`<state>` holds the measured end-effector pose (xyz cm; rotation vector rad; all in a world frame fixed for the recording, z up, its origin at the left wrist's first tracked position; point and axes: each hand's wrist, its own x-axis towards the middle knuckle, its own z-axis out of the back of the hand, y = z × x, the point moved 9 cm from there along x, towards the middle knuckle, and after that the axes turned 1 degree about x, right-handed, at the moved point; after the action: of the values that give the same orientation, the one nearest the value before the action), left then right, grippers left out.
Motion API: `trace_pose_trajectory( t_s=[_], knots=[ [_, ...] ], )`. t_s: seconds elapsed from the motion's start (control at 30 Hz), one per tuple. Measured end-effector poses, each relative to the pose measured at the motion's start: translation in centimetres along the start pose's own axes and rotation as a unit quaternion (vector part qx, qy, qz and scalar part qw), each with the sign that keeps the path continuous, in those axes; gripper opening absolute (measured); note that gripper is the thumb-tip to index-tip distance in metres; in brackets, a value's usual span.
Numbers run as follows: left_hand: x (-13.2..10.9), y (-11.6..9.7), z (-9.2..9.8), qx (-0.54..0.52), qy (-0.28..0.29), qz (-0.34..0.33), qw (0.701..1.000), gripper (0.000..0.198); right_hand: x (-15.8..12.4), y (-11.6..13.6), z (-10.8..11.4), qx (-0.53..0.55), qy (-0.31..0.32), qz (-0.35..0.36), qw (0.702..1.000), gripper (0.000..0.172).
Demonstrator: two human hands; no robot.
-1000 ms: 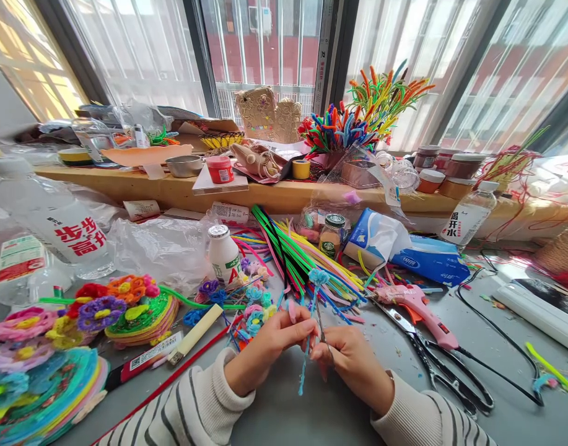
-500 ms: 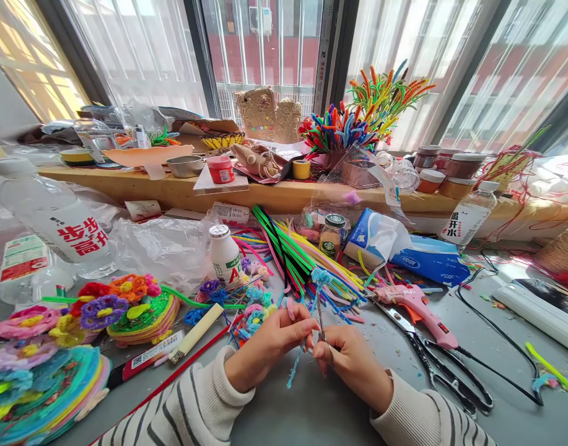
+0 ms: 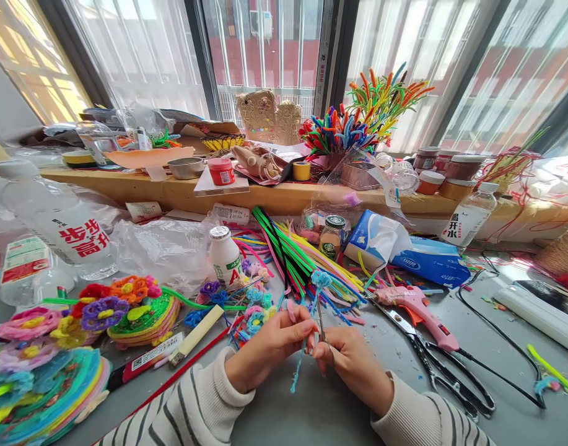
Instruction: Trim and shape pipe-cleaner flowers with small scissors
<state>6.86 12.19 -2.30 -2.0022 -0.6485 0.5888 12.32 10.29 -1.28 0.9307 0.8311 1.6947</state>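
Note:
My left hand (image 3: 273, 339) is closed, pinching a light blue pipe-cleaner flower (image 3: 321, 280) by its thin stem. The flower head stands above my fingers, and the stem's tail hangs below them, slightly slanted. Close on the right, my right hand (image 3: 354, 367) is wrapped round small metal scissors (image 3: 321, 318) whose blades point up beside the stem. Fingers hide most of the scissors' handles, so I cannot tell whether the blades touch the stem. Small finished pipe-cleaner flowers (image 3: 254, 317) lie just beyond my left hand.
Loose pipe cleaners (image 3: 284, 248) spread behind my hands. Large scissors (image 3: 432, 353) and a pink glue gun (image 3: 420, 310) with its cord lie to the right. Flower-covered discs (image 3: 70, 396), a utility knife (image 3: 147, 359) and a white bottle (image 3: 224, 257) are on the left.
The hanging tail of the light blue stem has swung slightly right and down. Both hands stay almost where they were, with the same hold.

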Motion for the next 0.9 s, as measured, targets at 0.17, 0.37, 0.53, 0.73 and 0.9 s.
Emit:
trace_pose_trajectory(
  t_s=[0.17,0.37,0.53,0.73,0.9],
  knots=[
    [-0.1,-0.8,0.2,0.011,-0.018,-0.021,1.0,0.021,0.0,0.0,0.1,-0.025,-0.003,0.001,1.0,0.066],
    [-0.2,-0.5,0.2,0.009,-0.025,0.002,1.0,0.018,0.1,-0.3,0.1,-0.027,-0.007,-0.008,1.0,0.067],
    [-0.2,-0.4,0.8,0.043,-0.053,0.001,0.998,0.018,-0.1,0.0,0.0,0.0,0.006,-0.002,1.0,0.067],
    [0.0,-0.6,1.3,0.112,-0.069,-0.014,0.991,0.02,-0.3,1.5,-0.4,0.017,0.049,0.02,0.998,0.07],
    [-0.1,-0.8,1.2,0.149,-0.072,-0.021,0.986,0.022,-0.2,1.0,-0.7,0.001,0.059,0.019,0.998,0.071]
  ],
)
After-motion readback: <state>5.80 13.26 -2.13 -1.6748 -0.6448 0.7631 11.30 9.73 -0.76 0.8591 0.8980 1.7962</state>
